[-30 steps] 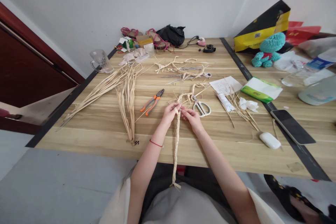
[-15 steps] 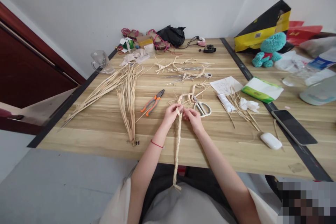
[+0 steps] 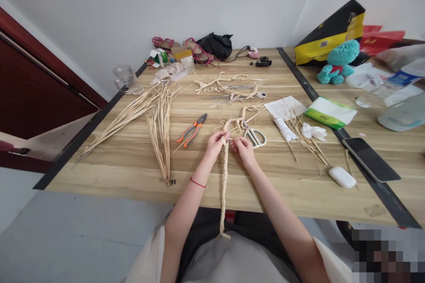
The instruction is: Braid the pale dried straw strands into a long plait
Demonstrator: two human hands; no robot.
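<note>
Straw-coloured, the braid (image 3: 224,181) runs from our left hand (image 3: 215,145) over the edge of the table (image 3: 133,181) towards our lap, its upper end pinched in our left fingertips, while our right hand (image 3: 244,149) has its fingers drawn together just beside it — whether on a strand, we cannot tell. We judge it light, dry and bendy, its loose ends likely to fray or snap — best held close below the top, where the plait looks firm.

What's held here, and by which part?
The left hand pinches the braided straw cord near its far end; whether the right hand grips anything cannot be told.
</note>
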